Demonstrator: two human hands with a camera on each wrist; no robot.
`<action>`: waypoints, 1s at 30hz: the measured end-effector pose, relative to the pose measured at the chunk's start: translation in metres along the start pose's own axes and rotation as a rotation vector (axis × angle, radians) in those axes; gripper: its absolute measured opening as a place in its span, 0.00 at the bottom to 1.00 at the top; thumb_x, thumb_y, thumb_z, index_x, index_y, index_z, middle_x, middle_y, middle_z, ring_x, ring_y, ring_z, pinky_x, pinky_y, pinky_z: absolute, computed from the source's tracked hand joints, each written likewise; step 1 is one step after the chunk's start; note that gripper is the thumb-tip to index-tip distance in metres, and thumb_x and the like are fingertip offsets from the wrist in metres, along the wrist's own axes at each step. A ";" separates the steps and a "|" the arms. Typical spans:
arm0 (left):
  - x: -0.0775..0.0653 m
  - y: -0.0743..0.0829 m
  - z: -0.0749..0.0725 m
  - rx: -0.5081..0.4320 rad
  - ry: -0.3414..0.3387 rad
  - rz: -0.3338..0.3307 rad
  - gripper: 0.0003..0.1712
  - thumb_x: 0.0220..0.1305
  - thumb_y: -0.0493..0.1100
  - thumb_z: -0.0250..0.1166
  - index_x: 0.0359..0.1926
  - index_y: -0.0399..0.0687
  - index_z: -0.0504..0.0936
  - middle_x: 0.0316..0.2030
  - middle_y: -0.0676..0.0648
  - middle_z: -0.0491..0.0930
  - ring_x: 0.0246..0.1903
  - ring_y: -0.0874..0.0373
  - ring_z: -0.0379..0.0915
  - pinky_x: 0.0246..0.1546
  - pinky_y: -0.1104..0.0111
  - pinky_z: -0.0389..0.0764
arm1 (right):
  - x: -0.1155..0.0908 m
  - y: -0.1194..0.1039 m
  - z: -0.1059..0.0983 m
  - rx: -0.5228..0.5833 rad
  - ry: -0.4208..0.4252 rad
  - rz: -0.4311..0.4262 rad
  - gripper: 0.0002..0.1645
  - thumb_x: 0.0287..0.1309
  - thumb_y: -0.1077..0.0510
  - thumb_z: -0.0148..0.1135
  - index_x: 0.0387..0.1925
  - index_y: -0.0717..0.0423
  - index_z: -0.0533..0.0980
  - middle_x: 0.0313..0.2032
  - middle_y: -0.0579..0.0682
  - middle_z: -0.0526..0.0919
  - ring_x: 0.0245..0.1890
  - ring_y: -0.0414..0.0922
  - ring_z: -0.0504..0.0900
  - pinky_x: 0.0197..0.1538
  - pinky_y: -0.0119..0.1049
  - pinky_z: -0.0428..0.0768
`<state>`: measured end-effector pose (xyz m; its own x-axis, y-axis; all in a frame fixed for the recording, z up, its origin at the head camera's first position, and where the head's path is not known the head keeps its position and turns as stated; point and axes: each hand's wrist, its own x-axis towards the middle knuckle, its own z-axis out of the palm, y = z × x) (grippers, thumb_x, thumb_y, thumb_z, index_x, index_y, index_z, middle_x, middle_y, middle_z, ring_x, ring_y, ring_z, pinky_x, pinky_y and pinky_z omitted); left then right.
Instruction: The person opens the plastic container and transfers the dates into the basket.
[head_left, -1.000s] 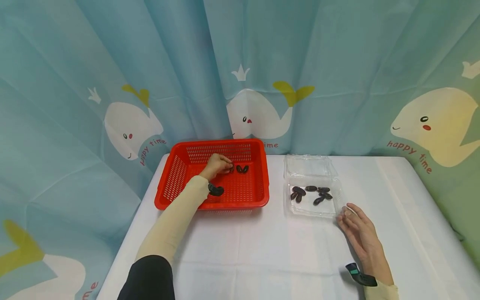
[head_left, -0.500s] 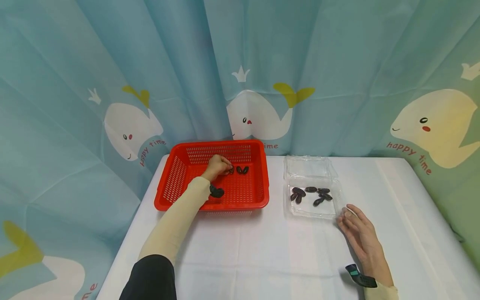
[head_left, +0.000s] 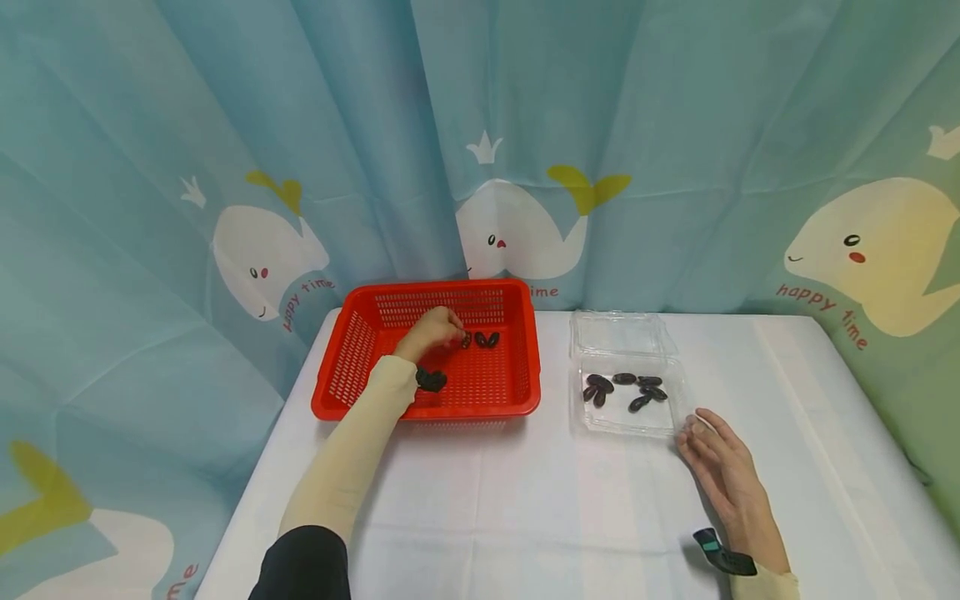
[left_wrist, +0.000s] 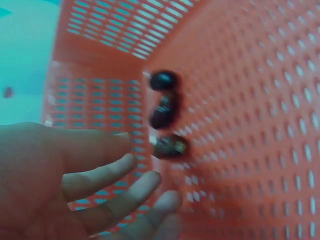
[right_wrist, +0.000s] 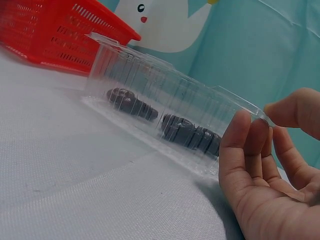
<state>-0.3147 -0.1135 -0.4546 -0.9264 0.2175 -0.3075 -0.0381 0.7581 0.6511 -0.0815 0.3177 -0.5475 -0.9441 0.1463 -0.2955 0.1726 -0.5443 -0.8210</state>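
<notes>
My left hand (head_left: 435, 329) is inside the red plastic basket (head_left: 525, 400), its fingers loosely bent and spread in the left wrist view. Just past the fingertips lies a dark, shiny, date-like fruit (left_wrist: 171, 146), apart from them. Two more dark fruits (left_wrist: 164, 111) lie beside it along the basket's far wall. At the right, my right hand (head_left: 720, 471) pinches the front right corner of a clear plastic clamshell box (head_left: 630, 428) between thumb and fingers. Several dark, wrinkled, date-like fruits (head_left: 624, 378) lie in the box in loose clusters.
The clamshell's clear lid (head_left: 621, 333) is folded back behind the box. A white cloth (head_left: 555, 517) covers the table. A blue curtain (head_left: 690, 167) with printed whales hangs right behind the basket and box.
Earlier, my left fingertips were at the leftmost fruit in the basket; now they have drawn slightly left, and the fruit lies free of them. My right hand and the box have stayed put.
</notes>
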 end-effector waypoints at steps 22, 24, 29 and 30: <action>-0.040 0.064 0.014 -0.107 0.015 0.168 0.17 0.73 0.39 0.65 0.58 0.37 0.83 0.42 0.38 0.83 0.34 0.49 0.79 0.36 0.65 0.80 | 0.001 -0.002 0.002 0.024 -0.018 -0.021 0.18 0.76 0.64 0.55 0.59 0.43 0.76 0.47 0.40 0.81 0.46 0.35 0.85 0.54 0.26 0.84; -0.044 0.070 0.018 -0.108 0.011 0.182 0.17 0.73 0.40 0.65 0.58 0.38 0.83 0.45 0.39 0.84 0.42 0.44 0.82 0.38 0.67 0.81 | 0.001 -0.002 0.003 0.026 -0.017 -0.021 0.18 0.76 0.64 0.55 0.59 0.43 0.76 0.47 0.40 0.81 0.46 0.35 0.85 0.54 0.26 0.84; -0.051 0.081 0.029 -0.090 0.024 0.228 0.14 0.72 0.39 0.65 0.56 0.42 0.85 0.49 0.42 0.84 0.47 0.46 0.80 0.46 0.62 0.83 | -0.001 -0.002 0.004 0.026 -0.016 -0.014 0.18 0.76 0.64 0.55 0.59 0.43 0.75 0.46 0.40 0.80 0.46 0.35 0.84 0.54 0.26 0.84; -0.052 0.083 0.031 -0.087 0.027 0.241 0.14 0.72 0.39 0.65 0.56 0.43 0.85 0.50 0.42 0.85 0.47 0.47 0.79 0.47 0.61 0.83 | -0.001 -0.002 0.004 0.027 -0.015 -0.012 0.18 0.76 0.64 0.55 0.59 0.43 0.75 0.46 0.40 0.80 0.46 0.35 0.84 0.53 0.26 0.84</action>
<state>-0.2581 -0.0427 -0.4059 -0.9221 0.3684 -0.1182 0.1541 0.6302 0.7610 -0.0820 0.3155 -0.5437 -0.9502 0.1404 -0.2782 0.1539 -0.5647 -0.8108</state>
